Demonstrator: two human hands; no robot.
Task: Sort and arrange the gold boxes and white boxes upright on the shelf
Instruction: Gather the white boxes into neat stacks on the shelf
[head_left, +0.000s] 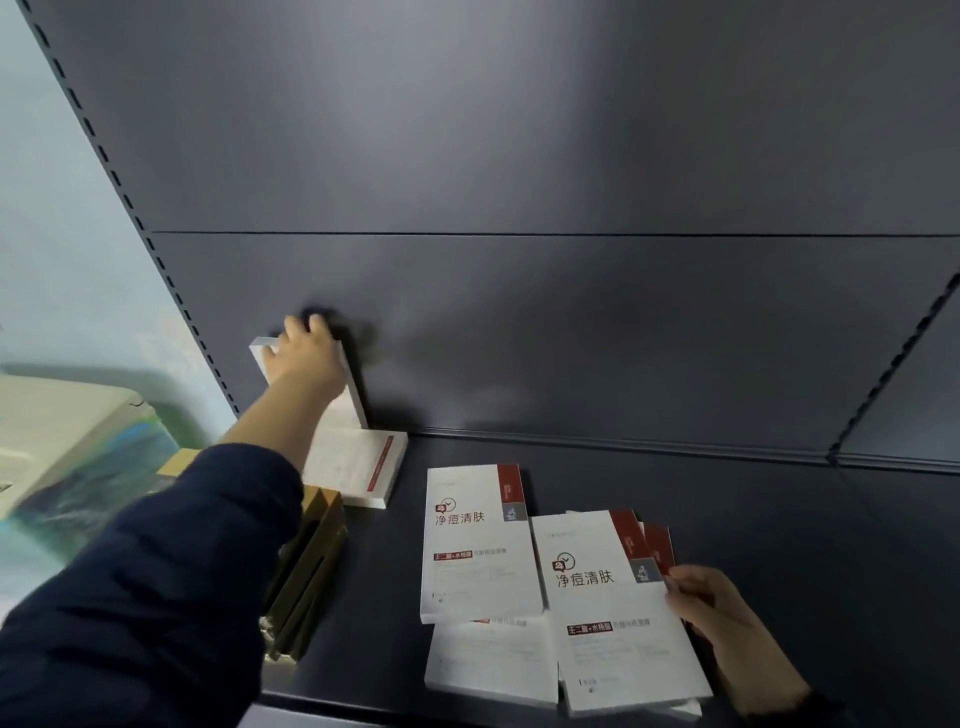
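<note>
We're seeing a dark shelf (779, 545) of painted metal, smooth and matt, and the back panel (519, 156) carries the same dull, faint sheen. The white boxes (478, 545) look like smooth matt card with printed red bands. The gold boxes (306, 577) gleam with a glossy metallic finish. The sleeve (156, 571) is dark, soft, matt cloth.

bare shelf (727, 519) at right, flat white boxes (478, 540) centre, gold boxes (306, 571) left

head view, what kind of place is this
Probably a shop or pharmacy stockroom: a dark metal display shelf, its slotted upright, and identical white boxes and gold boxes lying there.
</note>
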